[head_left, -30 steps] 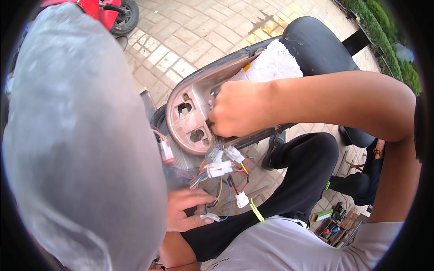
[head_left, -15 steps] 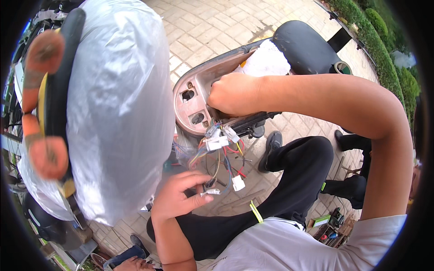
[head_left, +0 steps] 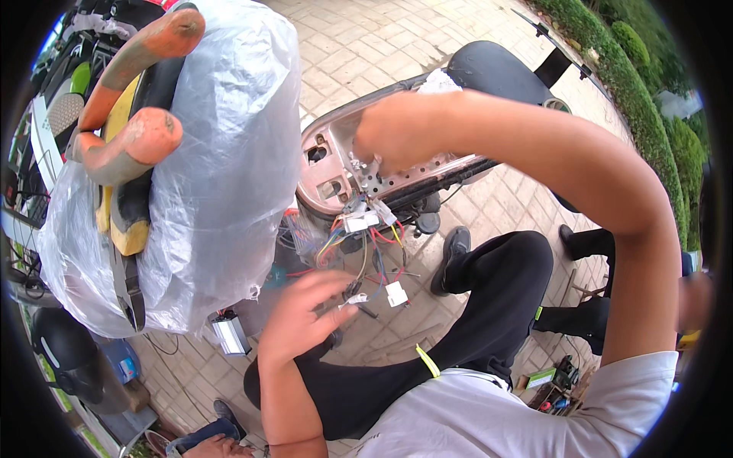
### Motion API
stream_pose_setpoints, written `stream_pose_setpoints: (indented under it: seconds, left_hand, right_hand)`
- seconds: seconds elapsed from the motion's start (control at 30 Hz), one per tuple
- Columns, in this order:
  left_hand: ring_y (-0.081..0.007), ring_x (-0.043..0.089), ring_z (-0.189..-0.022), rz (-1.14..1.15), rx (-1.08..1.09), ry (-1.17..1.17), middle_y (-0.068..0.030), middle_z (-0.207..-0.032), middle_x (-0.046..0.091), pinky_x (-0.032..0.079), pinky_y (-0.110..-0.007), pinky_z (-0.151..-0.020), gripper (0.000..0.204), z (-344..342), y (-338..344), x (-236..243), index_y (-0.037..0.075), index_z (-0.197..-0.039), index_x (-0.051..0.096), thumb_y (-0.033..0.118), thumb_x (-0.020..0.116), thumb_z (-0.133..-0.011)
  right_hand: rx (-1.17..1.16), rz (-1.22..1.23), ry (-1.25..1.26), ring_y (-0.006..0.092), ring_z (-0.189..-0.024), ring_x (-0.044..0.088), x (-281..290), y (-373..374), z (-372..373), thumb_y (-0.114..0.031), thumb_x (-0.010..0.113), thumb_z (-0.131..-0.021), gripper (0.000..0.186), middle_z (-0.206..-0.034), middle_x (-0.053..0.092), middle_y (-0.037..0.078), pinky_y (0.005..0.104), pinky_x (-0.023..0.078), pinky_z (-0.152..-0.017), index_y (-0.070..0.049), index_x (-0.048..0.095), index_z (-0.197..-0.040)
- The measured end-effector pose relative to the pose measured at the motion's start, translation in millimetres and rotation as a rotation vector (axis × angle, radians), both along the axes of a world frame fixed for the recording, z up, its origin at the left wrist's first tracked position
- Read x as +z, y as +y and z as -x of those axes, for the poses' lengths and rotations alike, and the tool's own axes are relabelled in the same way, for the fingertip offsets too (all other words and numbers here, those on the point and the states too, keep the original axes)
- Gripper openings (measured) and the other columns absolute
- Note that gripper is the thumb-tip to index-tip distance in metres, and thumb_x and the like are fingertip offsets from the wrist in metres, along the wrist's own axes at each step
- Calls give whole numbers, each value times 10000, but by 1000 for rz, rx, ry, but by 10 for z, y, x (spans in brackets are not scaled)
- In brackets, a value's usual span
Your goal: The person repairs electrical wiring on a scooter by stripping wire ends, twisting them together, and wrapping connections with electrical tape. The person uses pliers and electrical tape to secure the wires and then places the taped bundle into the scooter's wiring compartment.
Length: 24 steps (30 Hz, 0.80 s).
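My left hand [head_left: 305,317], somewhat blurred, pinches a dark wire connector [head_left: 352,291] with a whitish piece [head_left: 356,299] by the thumb. My right hand [head_left: 401,131] is over the pale storage compartment [head_left: 321,183] of a scooter-like vehicle, its fingers curled downward and smeared by motion. Small light bits show by those fingertips; what they are is unclear. From the compartment's near end hangs a bundle of coloured wires with white plug connectors [head_left: 361,221]. One white plug [head_left: 396,294] dangles lower, to the right of my left hand.
A large thing wrapped in clear plastic [head_left: 237,153] fills the left. On it lies a tool with orange-and-grey grips [head_left: 145,137]. A black seat [head_left: 496,72] is tipped beyond the compartment. A finned metal box [head_left: 229,333] lies on the brick paving. Other people's legs [head_left: 569,320] are at right.
My right hand has lifted from deep in the compartment, uncovering its perforated floor. The left hand stays at the connector. The view has shifted, so the orange-gripped tool appears farther right.
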<state>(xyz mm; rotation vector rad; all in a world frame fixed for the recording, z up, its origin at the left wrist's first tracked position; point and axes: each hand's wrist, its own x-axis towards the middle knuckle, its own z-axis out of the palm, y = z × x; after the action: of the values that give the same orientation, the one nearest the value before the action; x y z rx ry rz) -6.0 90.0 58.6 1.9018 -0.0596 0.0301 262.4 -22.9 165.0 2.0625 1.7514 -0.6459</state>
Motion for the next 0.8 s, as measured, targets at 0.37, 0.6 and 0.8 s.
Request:
stream_pose_setpoints:
  seconds: [0.37,0.6,0.8]
  left_hand:
    - [-256,596,-830,-340,180,-246,-64,-944,728,463,-360,-785,216,103,-119,79,34,-941,740,76,788,-735]
    - [-260,614,-795,-131,211,-404,-49,-816,689,417,-367,-816,156,197,-350,213,41,-884,720,180,746,-817]
    - [-99,605,-948,425,391,105,-62,-994,721,439,-287,-921,301,356,-532,35,-10,-1018,670,283,610,-991]
  right_hand:
    - [292,-142,-77,351,-884,706,-594,-66,-72,-120,663,-774,123,-894,724,161,442,561,-753,-66,727,-864]
    - [69,-137,-321,355,-852,701,-358,-77,-119,-104,603,-807,208,-886,709,186,433,566,-746,-16,676,-981]
    - [-191,-1184,-2,356,-768,670,146,-457,305,-171,567,-914,227,-802,678,190,445,523,-716,22,680,-949]
